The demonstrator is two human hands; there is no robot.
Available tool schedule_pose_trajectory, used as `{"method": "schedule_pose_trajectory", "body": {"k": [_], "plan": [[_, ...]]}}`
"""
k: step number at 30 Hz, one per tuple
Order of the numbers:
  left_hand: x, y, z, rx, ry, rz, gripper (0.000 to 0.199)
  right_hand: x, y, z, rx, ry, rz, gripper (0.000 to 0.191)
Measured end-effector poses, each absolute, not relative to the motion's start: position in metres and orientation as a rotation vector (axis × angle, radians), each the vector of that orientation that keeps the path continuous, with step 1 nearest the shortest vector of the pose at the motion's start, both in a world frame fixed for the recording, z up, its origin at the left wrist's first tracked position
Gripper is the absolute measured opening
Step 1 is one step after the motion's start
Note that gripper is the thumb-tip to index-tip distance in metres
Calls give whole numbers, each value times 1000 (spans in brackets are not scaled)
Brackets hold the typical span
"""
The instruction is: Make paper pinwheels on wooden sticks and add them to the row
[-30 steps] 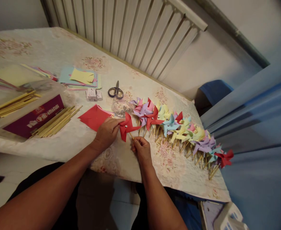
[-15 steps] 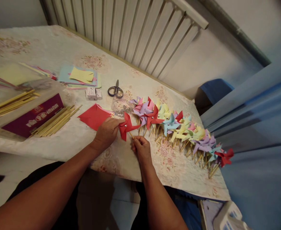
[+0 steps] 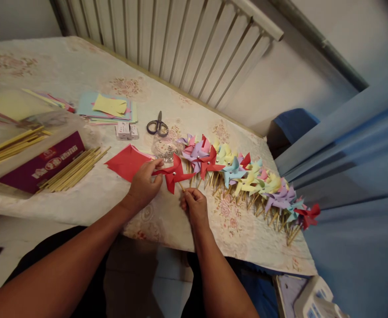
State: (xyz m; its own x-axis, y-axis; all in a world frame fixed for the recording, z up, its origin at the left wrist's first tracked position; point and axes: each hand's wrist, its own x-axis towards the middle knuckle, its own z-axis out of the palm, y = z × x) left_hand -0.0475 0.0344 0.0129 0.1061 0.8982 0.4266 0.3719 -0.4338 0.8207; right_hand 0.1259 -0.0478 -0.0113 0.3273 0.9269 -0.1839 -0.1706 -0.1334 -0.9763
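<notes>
A red paper pinwheel [image 3: 175,175] with a silvery pin at its middle is held up over the table's front part. My right hand [image 3: 196,206] is closed round its thin wooden stick, just below the blades. Beside the pinwheel's left blade is my left hand [image 3: 145,182], its thumb and forefinger apart with the blade's tip between them. Behind that hand lie red paper sheets [image 3: 126,161], partly covered by it. A clear bag of small metal pins [image 3: 167,152] rests just beyond the pinwheel. Finished pinwheels [image 3: 235,171] in several colours lie in a row to the right.
Wooden sticks [image 3: 76,170] lie at left by a clear plastic bin with a purple label [image 3: 44,163]. Farther back are stacked coloured papers [image 3: 104,106], small white boxes [image 3: 126,130] and scissors [image 3: 158,125]. A blue curtain [image 3: 355,185] hangs at right.
My left thumb and forefinger have spread and drawn slightly left from the pinwheel, whose left blade now shows. My right hand keeps its hold on the stick. The view has shifted slightly.
</notes>
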Motion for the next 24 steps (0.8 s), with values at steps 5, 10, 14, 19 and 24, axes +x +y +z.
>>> {"method": "schedule_pose_trajectory", "body": {"k": [5, 10, 14, 19, 24], "plan": [[-44, 31, 15, 1376, 1251, 1366, 43, 127, -46, -12, -1291, -710, 1127, 24], [-40, 15, 26, 1128, 1211, 1340, 24, 126, -47, -15, -1216, -707, 1134, 26], [-32, -4, 26, 1225, 1214, 1249, 17, 124, -48, -12, -1192, -708, 1118, 27], [-14, -24, 10, 1431, 1139, 1027, 18, 122, -47, -10, -1091, -660, 1077, 20], [3, -28, -3, 1432, 943, 925, 17, 121, -47, -7, -1003, -572, 1099, 18]]}}
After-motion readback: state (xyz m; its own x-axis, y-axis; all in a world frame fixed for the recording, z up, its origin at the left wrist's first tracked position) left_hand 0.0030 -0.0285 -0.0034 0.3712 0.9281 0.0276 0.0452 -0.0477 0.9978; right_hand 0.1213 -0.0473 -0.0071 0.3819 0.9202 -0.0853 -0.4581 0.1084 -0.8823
